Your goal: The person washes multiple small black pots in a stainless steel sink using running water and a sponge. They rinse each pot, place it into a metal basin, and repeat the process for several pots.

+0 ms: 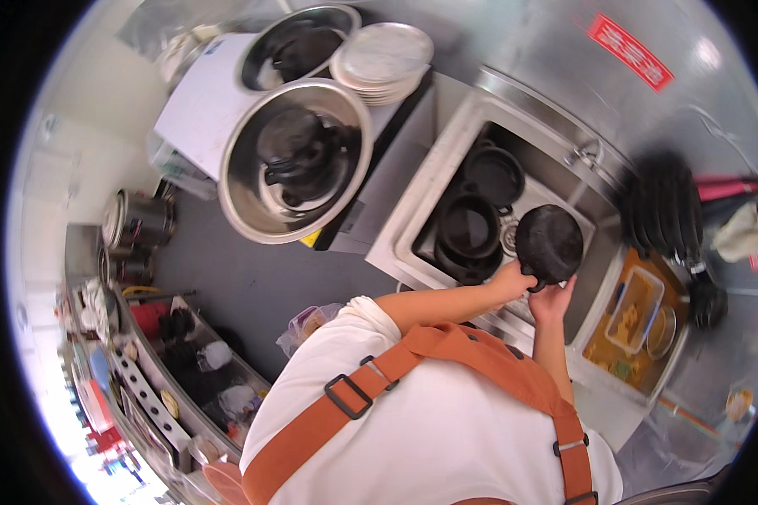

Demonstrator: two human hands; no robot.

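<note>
A round black bowl-like pot (549,243), its dark outer side facing up, is held over the right part of a metal sink (404,268). My left hand (511,282) grips it near a small lug handle at its lower edge. My right hand (553,303) supports it from below at the right; its fingers are partly hidden. Left of it, inside the sink, lie a black pot (494,173) with small handles and another black pot (470,226) with liquid in it, stacked on a further dark one. A drain strainer (509,235) shows beside the held pot.
A second basin (606,379) holds orange-brown liquid and a clear plastic container (635,309). A faucet (584,154) is at the back. Left stand a large steel bowl (227,189) of black pots, another steel bowl (246,63) and stacked plates (385,53). Black pots (660,202) are stacked at right.
</note>
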